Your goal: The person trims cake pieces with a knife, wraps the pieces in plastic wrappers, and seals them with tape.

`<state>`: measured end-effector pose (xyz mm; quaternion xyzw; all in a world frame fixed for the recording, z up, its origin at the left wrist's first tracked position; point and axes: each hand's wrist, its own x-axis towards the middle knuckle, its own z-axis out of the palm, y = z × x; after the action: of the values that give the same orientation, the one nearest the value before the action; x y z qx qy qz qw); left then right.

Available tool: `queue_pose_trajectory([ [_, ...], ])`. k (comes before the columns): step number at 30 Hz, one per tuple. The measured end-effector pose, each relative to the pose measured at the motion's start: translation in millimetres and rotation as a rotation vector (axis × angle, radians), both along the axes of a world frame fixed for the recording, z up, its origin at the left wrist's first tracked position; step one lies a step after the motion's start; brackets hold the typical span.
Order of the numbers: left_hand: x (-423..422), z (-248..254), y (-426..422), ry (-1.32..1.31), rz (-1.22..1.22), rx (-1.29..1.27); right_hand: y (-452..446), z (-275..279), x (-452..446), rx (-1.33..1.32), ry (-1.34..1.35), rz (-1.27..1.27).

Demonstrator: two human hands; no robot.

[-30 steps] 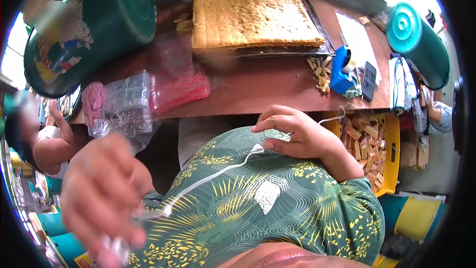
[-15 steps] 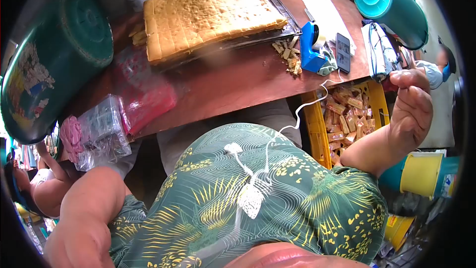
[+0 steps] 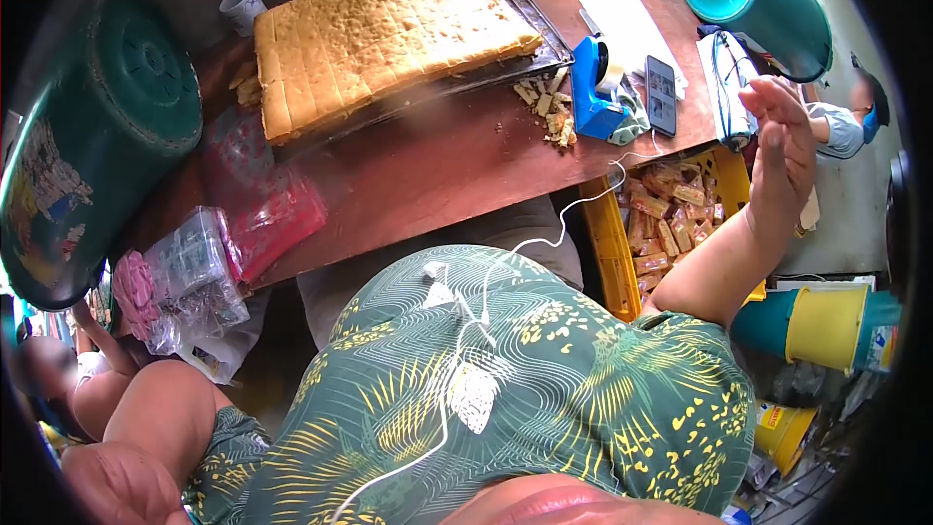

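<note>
- The right hand (image 3: pixel 782 141) is raised past the bench's near right corner, fingers extended and nothing seen in its grip; in the view it overlaps a rolled bundle with dark cord (image 3: pixel 729 87), and whether they touch cannot be told.
- The left hand (image 3: pixel 121 481) is low at the edge of the view, its fingers mostly out of sight, so whether its grip holds anything cannot be told.
- Between the hands, a white earphone cord (image 3: pixel 562 224) runs from the smartphone (image 3: pixel 661 95) on the bench (image 3: pixel 437 156) down across the green patterned shirt (image 3: pixel 544 379). A forearm catching that cord could drag the phone over the edge.
- Below the right forearm, a yellow crate (image 3: pixel 607 258) holds wrapped bars (image 3: pixel 671 224); a low elbow sweep might knock some out.
- The scored sheet cake (image 3: pixel 389 49) sits on a dark baking tray (image 3: pixel 537 15) farther back; its near corner could crumble if bumped.
- Loose cake scraps (image 3: pixel 549 115) lie against the blue tape dispenser (image 3: pixel 595 97), so crumbs may foul the tape.
- Clear plastic bags (image 3: pixel 190 262) overhang the bench's front left edge and could slide off if brushed.
</note>
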<state>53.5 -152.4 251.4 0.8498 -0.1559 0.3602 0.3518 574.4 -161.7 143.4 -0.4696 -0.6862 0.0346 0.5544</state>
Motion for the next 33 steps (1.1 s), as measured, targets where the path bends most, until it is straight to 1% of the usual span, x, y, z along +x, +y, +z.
queue_pose_trajectory([
  [4,8,4,1,0.027,0.002,-0.065,18,-20,20,-0.087,0.084,-0.022],
  [9,23,5,8,0.064,-0.014,-0.124,28,-52,52,-0.235,0.209,-0.133],
  [12,33,6,9,0.091,-0.014,-0.160,31,-83,83,-0.307,0.309,-0.184],
  [16,40,9,9,0.127,0.005,-0.190,35,-122,113,-0.387,0.550,-0.281],
  [18,42,15,8,0.165,0.062,-0.216,38,-139,125,-0.386,0.695,-0.299],
  [20,44,20,-1,0.204,0.176,-0.265,46,-159,143,-0.377,0.820,-0.323],
  [22,52,24,-5,0.261,0.262,-0.335,56,-178,158,-0.396,0.852,-0.406],
  [24,58,26,23,0.342,-0.087,-0.313,70,-202,178,-0.443,0.842,-0.515],
  [25,62,26,37,0.338,-0.234,-0.205,77,-216,188,-0.462,0.788,-0.574],
  [27,67,22,40,0.288,-0.336,-0.159,88,-241,204,-0.498,0.712,-0.651],
  [29,72,11,30,0.196,-0.252,-0.284,95,-265,222,-0.486,0.592,-0.670],
  [30,71,10,27,0.188,-0.236,-0.288,96,-266,221,-0.476,0.557,-0.675],
  [33,70,6,26,0.161,-0.218,-0.288,99,-270,220,-0.475,0.647,-0.532],
])
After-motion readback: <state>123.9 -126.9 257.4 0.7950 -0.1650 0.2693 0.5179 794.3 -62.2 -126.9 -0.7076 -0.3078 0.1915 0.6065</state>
